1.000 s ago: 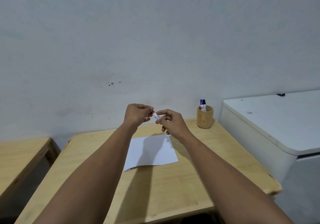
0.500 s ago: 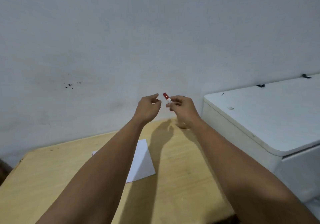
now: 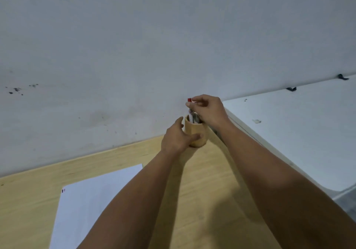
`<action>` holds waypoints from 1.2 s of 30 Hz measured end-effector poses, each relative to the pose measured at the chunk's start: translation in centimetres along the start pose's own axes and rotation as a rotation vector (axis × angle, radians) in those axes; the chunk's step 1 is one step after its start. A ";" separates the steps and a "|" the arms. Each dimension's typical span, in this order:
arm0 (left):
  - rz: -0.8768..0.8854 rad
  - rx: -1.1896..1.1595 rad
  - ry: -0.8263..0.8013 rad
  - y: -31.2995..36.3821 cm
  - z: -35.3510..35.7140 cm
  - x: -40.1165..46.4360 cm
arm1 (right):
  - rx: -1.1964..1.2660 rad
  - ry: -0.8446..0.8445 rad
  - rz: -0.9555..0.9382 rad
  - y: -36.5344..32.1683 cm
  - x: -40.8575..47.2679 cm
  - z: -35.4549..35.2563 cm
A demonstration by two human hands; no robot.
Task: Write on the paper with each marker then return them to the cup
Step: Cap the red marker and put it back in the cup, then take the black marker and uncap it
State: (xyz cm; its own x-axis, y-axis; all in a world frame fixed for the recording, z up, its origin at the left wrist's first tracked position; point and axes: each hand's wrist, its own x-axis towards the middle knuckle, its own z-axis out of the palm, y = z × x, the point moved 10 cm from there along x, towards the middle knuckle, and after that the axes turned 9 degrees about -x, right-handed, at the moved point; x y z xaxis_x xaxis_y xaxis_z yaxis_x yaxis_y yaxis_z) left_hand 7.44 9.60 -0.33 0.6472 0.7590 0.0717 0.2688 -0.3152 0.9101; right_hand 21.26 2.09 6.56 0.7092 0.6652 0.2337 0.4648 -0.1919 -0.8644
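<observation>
A round wooden cup [image 3: 195, 131] stands on the wooden table [image 3: 210, 173] by the wall. My left hand [image 3: 178, 138] wraps around its left side, thumb across the front. My right hand [image 3: 209, 111] is above the cup, fingers pinched on a red-capped marker [image 3: 190, 110] that stands upright with its lower end inside the cup. Another marker sits in the cup, mostly hidden behind my fingers. The white paper [image 3: 92, 204] lies at the lower left with small ink marks near its top left corner.
A white cabinet top [image 3: 300, 125] rises directly right of the cup, higher than the table. The grey wall [image 3: 134, 56] stands just behind the cup.
Both hands travelled right and forward from above the paper to the cup. My left hand let go of the marker and took the cup; the marker now points down into it.
</observation>
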 end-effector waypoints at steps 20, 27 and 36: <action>0.026 0.077 0.052 0.9 -1.2 -1.4 | 0.016 0.247 -0.072 -3.5 -0.1 -4.6; 0.088 -0.043 0.250 4.0 -9.8 -5.4 | 0.128 -0.155 -0.023 -8.8 -4.5 0.9; 0.090 -0.116 0.372 2.7 -24.2 -13.5 | 0.156 -0.657 -0.030 -14.2 -14.6 13.9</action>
State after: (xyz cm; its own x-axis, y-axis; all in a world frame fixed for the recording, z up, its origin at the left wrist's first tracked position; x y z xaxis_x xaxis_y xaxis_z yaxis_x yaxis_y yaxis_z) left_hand -17.83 12.27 11.05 0.3563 0.8924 0.2767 0.1270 -0.3397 0.9319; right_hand -3.06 5.12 9.26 0.2047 0.9787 -0.0180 0.3625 -0.0929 -0.9274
